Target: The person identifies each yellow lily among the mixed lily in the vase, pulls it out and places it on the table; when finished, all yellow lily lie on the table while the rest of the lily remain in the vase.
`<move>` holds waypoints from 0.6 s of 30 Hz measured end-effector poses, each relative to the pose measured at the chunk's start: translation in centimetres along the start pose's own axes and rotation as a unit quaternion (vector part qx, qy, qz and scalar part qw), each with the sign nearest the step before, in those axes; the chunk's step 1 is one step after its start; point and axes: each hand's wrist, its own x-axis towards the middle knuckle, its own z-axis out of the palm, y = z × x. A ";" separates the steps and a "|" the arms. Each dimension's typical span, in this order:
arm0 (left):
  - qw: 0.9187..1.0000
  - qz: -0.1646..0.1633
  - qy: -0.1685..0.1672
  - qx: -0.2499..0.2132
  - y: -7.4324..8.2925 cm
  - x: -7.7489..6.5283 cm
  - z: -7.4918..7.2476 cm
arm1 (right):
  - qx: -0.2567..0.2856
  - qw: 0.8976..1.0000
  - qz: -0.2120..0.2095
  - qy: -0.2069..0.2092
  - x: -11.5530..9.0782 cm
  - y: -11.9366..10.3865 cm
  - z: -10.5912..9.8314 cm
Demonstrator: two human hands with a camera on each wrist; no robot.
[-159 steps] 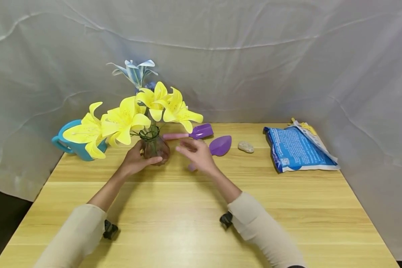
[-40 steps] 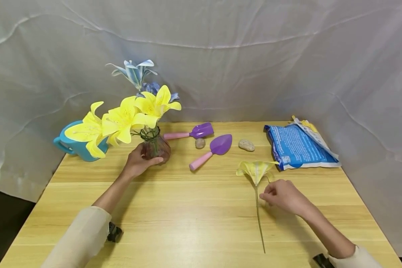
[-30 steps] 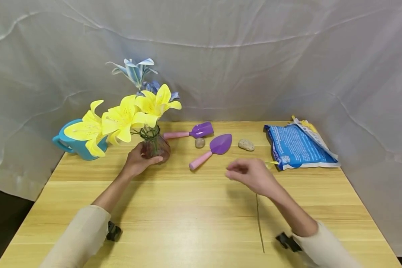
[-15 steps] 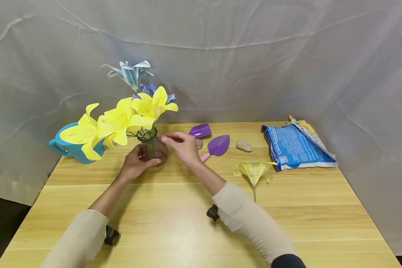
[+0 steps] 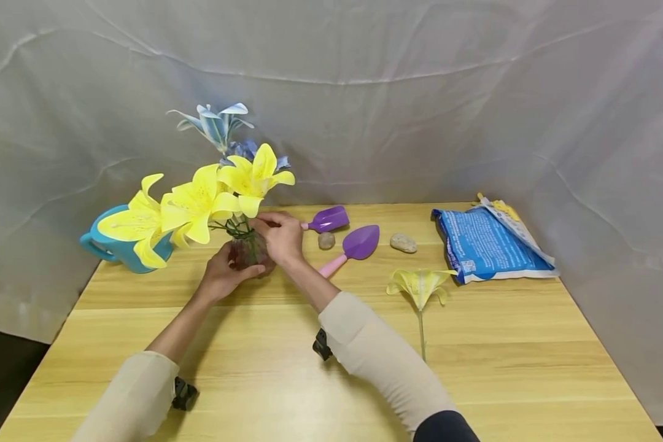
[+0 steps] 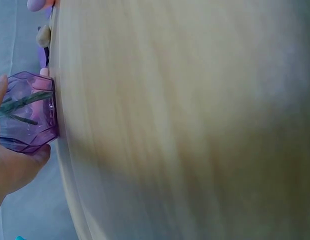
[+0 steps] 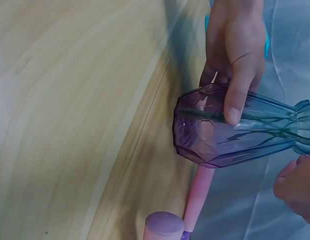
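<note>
A purple-tinted faceted glass vase [image 7: 215, 140] stands on the table, with several yellow lilies [image 5: 197, 205], a light blue lily [image 5: 214, 126] and darker blue blooms in it. My left hand [image 5: 221, 275] grips the vase low, thumb on its near side, as the right wrist view shows too. At the vase's mouth my right hand [image 5: 285, 239] has its thumb and fingers bent close to the green stems. Whether these fingertips pinch a stem is hidden. One yellow lily [image 5: 420, 287] lies on the table to the right, its stem partly behind my right sleeve.
Behind the vase, to the left, stands a blue watering can [image 5: 127, 248]. Purple toy shovels, one square-ended [image 5: 330, 218] and one pointed [image 5: 361, 242], lie right of it with two stones [image 5: 403, 243]. A blue packet [image 5: 492, 245] lies at the far right.
My right hand has laid a yellow lily on the table at the right, let go and moved left to the vase's mouth. My left hand keeps its grip on the vase.
</note>
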 end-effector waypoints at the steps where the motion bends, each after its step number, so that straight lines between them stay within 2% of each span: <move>1: 1.000 0.000 0.001 0.001 0.0 0.0 0.0 | -0.006 1.000 -0.006 0.001 0.0 0.0 0.0; 6: 1.000 0.002 0.001 0.002 0.1 0.0 0.0 | -0.003 0.999 -0.033 0.013 -0.1 -0.5 -0.2; 12: 1.000 0.002 -0.001 -0.002 0.1 0.0 0.0 | 0.046 0.996 -0.068 0.032 -0.1 -1.7 -0.8; 18: 1.000 -0.003 0.001 -0.004 0.3 -0.1 0.0 | 0.096 0.989 -0.107 0.044 -0.1 -5.8 -3.0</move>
